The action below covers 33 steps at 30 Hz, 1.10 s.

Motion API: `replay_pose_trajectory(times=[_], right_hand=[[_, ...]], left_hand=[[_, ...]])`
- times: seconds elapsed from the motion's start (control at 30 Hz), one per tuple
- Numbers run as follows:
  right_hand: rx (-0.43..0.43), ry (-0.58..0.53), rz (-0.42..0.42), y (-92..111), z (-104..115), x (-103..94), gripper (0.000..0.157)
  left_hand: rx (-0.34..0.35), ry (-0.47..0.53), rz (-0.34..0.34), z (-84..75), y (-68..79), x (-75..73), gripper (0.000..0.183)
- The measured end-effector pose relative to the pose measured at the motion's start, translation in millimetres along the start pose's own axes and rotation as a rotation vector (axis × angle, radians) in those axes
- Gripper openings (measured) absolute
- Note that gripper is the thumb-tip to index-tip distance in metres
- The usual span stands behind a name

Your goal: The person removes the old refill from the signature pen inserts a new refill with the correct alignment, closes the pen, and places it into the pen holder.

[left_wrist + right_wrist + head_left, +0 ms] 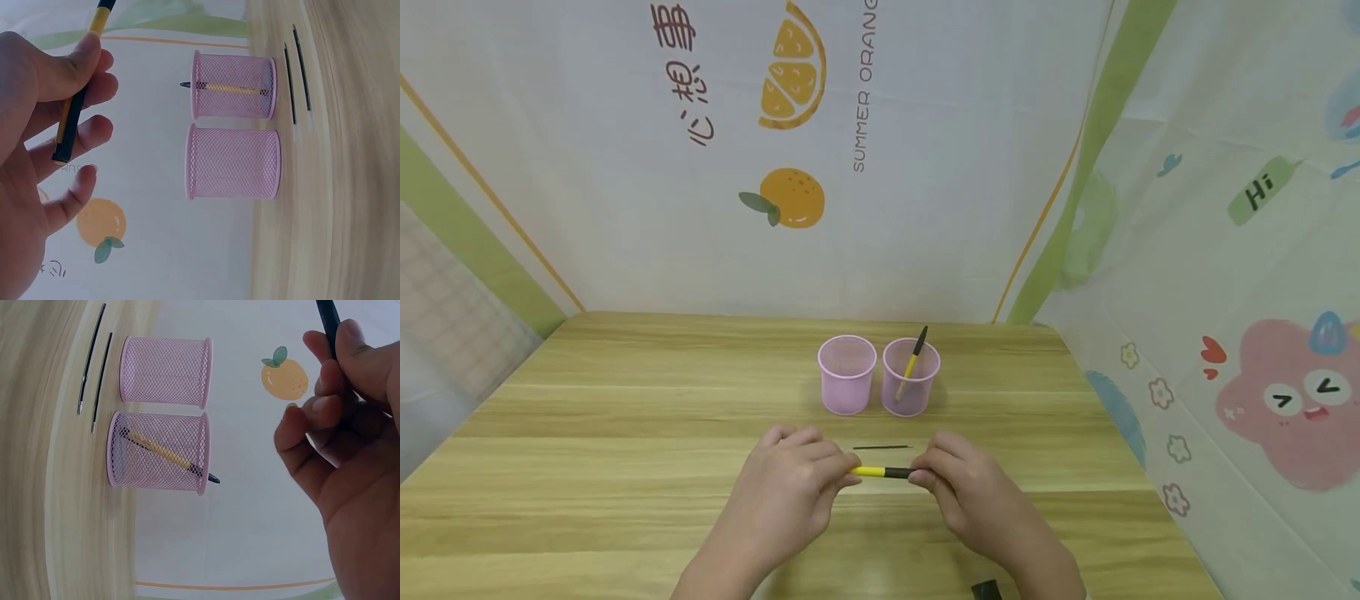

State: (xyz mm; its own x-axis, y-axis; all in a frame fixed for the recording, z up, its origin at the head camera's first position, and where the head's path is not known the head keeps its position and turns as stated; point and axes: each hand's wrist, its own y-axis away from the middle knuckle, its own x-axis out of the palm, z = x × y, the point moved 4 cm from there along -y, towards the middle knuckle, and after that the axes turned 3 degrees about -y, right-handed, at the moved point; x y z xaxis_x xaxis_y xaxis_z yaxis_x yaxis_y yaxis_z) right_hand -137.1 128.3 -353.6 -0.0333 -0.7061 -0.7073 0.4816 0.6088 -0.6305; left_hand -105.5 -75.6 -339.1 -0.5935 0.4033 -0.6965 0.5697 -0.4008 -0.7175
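Note:
Between my two hands a yellow and black pen (886, 472) lies level, close over the wooden table. My left hand (793, 492) pinches its yellow end between thumb and index finger; the other left fingers are spread in the left wrist view. With thumb and forefinger my right hand (973, 492) pinches the black tip end. Two thin dark pen refills, one nearer the cups (289, 84) and one farther from them (302, 75), rest side by side on the table. In the head view, only one refill (882, 447) shows, just beyond the pen.
Two pink mesh cups stand beyond the hands: the left cup (847, 383) holds nothing visible, while the right cup (907, 396) has another yellow and black pen (913, 360) leaning in it. A black object (987, 590) is cut off at the bottom edge. Printed cloth (925, 250) hangs behind the table (625, 433).

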Motion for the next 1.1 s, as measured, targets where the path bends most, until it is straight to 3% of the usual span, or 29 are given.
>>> replay_pose_trajectory(times=[0.4,0.63,0.9,1.1], right_hand=[[0.141,-0.041,0.066,2.5,-1.1,3.3,0.012],[0.118,-0.011,0.000,2.1,-1.4,1.2,0.010],[0.089,-0.016,-0.021,1.6,-0.9,-0.2,0.010],[0.076,-0.016,-0.017,1.1,0.2,0.2,0.009]], left_hand=[[0.067,-0.033,-0.080,-3.7,-1.9,-1.2,0.007],[0.031,-0.015,-0.068,-1.5,-1.2,-0.6,0.009],[-0.001,-0.005,-0.036,-1.8,0.8,2.4,0.011],[0.007,-0.010,0.027,-5.9,1.9,6.7,0.010]])
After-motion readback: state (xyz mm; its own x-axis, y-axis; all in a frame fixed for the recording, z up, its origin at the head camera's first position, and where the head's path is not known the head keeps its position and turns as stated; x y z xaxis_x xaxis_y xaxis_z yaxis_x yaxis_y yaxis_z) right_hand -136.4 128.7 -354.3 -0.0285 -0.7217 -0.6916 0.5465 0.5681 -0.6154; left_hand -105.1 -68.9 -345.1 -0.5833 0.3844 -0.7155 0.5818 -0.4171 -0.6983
